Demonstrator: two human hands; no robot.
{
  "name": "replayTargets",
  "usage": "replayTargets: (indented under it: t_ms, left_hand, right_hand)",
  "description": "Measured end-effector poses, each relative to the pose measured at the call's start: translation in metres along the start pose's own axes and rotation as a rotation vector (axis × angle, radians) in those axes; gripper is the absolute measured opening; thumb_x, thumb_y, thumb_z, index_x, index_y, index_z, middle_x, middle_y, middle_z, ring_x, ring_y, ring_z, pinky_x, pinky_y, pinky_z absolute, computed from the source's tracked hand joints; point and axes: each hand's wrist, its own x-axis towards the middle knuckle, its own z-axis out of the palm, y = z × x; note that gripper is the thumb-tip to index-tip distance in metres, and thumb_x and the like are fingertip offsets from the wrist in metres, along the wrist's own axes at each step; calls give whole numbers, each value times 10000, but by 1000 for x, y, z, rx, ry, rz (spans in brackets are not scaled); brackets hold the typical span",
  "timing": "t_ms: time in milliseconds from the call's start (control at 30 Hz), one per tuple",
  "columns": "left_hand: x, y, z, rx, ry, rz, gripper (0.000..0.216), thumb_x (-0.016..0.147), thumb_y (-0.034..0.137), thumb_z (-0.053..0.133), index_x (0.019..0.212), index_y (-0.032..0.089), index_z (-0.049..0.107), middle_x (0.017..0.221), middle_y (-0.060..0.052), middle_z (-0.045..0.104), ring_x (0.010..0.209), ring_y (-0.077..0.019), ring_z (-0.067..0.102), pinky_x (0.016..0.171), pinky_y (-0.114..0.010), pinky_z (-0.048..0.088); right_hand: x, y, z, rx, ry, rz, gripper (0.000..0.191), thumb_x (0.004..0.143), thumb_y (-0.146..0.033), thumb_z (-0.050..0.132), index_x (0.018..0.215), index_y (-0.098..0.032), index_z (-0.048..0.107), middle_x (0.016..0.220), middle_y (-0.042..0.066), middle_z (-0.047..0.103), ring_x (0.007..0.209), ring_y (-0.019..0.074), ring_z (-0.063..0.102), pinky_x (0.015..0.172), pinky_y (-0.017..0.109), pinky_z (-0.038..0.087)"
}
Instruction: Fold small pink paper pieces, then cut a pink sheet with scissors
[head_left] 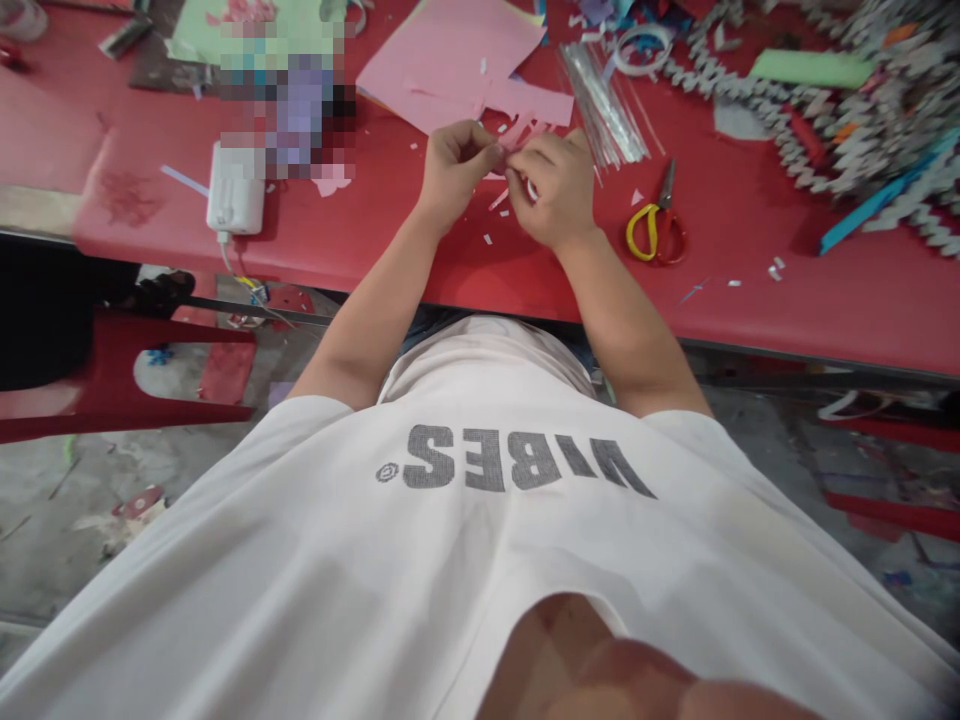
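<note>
Close together over the red table, my left hand (459,172) and my right hand (556,185) both pinch with thumb and fingertips. Between them is a small piece of pink paper, mostly covered by the fingers. Just beyond the fingers lies pink paper cut into fringes (531,128), beside a larger pink sheet (454,60). Right of my right hand rest scissors (660,225) with one yellow and one red handle, and a bundle of thin clear-looking sticks or wires (607,105).
A white power bank (235,190) with a cable sits at the table's left front edge. Tape (643,50) lies at the back. Grey zigzag paper strips (795,150) and a green paper roll (814,68) pile up at the right. Paper scraps dot the red table (825,310).
</note>
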Motion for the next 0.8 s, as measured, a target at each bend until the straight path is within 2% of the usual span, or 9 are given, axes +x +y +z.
replayTargets:
  t_ms: [133,233,367,467,633,700,800]
  left_hand:
    - [1,-7,2,-7,8,27,111,751,483,887,680,503,804,728,27,781,713,-282,701,791,-568,590]
    - [-1,-8,3,31,15,43,99,733,444,857,666,490,800,714,18,754,690,-275,669,738,-542,564]
    - [-6,-3,2,80,-28,52,71,781,430,858,717,442,829,754,-5,767,686,-267,676,728,-520,546]
    - [-8,2,1,119,-51,35,98,822,475,854,730,447,837,758,-11,780,697,-279,693,730,-527,546]
    - [-8,8,3,188,-27,-18,104,762,536,856,686,525,786,764,35,782,761,-316,687,775,-570,582]
    - [-10,14,5,216,-19,-62,99,734,566,853,679,537,776,778,47,795,816,-331,702,811,-584,605]
    - [-12,29,10,215,-13,-101,112,698,575,836,639,521,758,772,36,801,840,-347,731,813,-605,611]
  right_hand:
    - [0,1,3,33,129,58,166,1046,-526,691,958,-396,745,1096,85,844,1203,424,766,987,663,559]
    - [0,-2,0,36,176,86,146,1048,-485,687,932,-408,731,1097,72,846,1194,417,775,970,646,570]
    - [0,-9,-5,65,143,121,118,1016,-448,727,905,-409,718,1096,79,835,1232,430,769,969,648,569]
    - [-1,-5,-3,49,141,94,148,1045,-479,687,916,-417,727,1082,71,836,1170,413,777,985,645,570]
    - [-2,13,11,-25,187,16,220,1106,-494,576,1011,-420,760,1078,55,848,1050,374,788,1076,647,554]
    - [-2,15,12,-25,199,-5,238,1106,-495,564,1018,-413,770,1076,59,848,1049,378,792,1061,649,552]
    - [-2,9,9,-52,163,42,213,1094,-502,592,1044,-435,789,1104,57,861,1098,399,794,1062,669,564]
